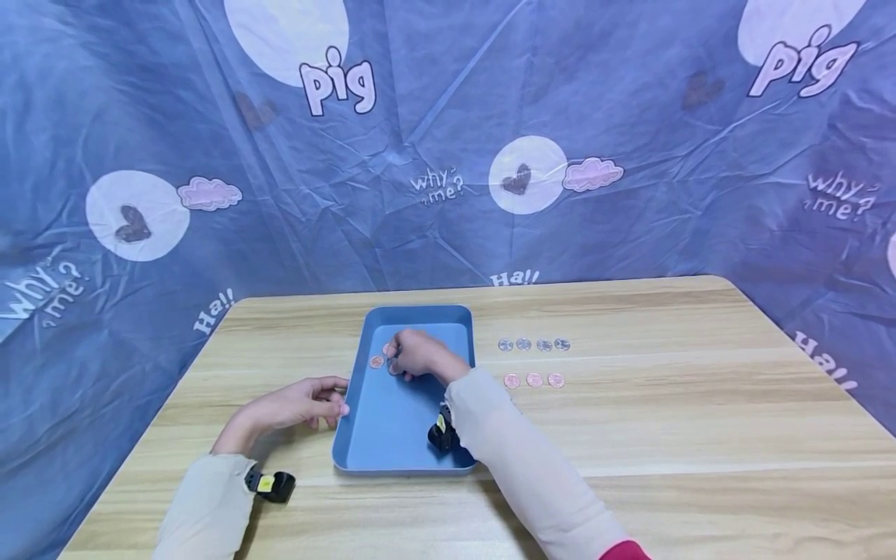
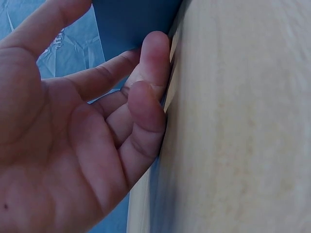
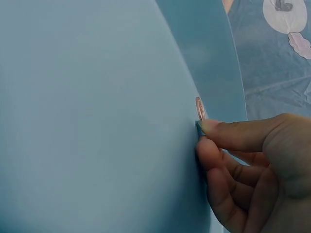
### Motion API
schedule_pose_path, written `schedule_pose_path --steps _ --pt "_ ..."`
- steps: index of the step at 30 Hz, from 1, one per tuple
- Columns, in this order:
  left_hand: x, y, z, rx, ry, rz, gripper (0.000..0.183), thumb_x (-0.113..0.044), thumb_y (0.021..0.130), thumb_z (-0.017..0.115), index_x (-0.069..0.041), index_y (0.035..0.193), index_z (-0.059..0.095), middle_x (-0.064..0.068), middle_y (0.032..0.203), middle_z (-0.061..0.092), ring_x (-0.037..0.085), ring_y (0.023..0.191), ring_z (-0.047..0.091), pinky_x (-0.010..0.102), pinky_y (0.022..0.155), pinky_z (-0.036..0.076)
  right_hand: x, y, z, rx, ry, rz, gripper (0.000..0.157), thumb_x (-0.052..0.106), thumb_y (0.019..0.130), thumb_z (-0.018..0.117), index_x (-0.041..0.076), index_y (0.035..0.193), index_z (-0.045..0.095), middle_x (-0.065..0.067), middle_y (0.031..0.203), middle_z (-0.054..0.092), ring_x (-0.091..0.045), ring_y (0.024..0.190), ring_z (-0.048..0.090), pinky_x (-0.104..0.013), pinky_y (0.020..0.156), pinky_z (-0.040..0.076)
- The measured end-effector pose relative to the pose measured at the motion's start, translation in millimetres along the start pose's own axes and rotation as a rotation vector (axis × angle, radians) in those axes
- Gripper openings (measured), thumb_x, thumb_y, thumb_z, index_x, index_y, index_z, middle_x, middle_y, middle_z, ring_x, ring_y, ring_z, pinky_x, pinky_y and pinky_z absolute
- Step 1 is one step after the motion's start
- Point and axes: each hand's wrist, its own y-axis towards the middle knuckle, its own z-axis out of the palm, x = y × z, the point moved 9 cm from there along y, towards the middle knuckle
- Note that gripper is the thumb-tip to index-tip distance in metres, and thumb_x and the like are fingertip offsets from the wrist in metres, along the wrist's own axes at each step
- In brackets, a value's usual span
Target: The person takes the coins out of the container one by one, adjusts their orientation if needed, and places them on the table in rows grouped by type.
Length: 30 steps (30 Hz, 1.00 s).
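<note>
A shallow blue tray [image 1: 406, 428] lies on the table in the head view. Inside its left part, my right hand [image 1: 420, 354] pinches a small coin between thumb and fingertips; the fingers mostly cover it. Beside those fingertips a copper coin [image 1: 376, 362] lies on the tray floor, seen nearly edge-on as a copper coin [image 3: 200, 108] in the right wrist view. My left hand [image 1: 304, 403] is at the tray's left side, its fingertips against the outer wall. In the left wrist view the left hand's fingers [image 2: 148, 107] are loosely bent and hold nothing.
Right of the tray, a row of several silver coins [image 1: 523, 344] lies on the wooden table [image 1: 700, 404]. Nearer is a row of three copper coins [image 1: 534, 380]. A blue printed cloth [image 1: 420, 155] hangs behind the table.
</note>
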Motion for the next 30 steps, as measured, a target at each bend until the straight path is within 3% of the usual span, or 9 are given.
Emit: schedule_pose_path --steps 9,17,30 --pt "0.0 -0.7 2.6 0.006 -0.009 0.011 0.07 -0.02 0.093 0.061 0.015 0.143 0.026 0.003 0.096 0.061 0.016 0.082 0.06 0.025 0.067 0.047 0 -1 -6.1 0.038 0.224 0.014 0.012 0.002 0.088 0.064 0.001 0.1 0.066 -0.005 0.072 0.063 -0.012 0.055 0.056 -0.023 0.053 0.045" --pt "1.3 -0.1 -0.1 0.001 0.006 0.013 0.071 -0.022 0.093 0.062 0.015 0.143 0.026 0.002 0.094 0.061 0.015 0.08 0.059 0.025 0.065 0.047 22 -8 -22.8 0.074 0.335 -0.041 0.019 0.005 0.093 0.059 0.003 0.112 0.063 -0.023 0.087 0.068 -0.018 0.062 0.058 -0.029 0.057 0.043" --pt "0.8 -0.1 -1.6 -0.005 0.009 0.008 0.071 -0.021 0.093 0.062 0.014 0.144 0.026 0.004 0.096 0.06 0.017 0.082 0.059 0.026 0.066 0.047 31 -24 -48.3 0.113 0.393 -0.112 0.028 0.01 0.094 0.057 0.006 0.122 0.06 -0.005 0.084 0.066 -0.015 0.06 0.055 -0.023 0.057 0.045"
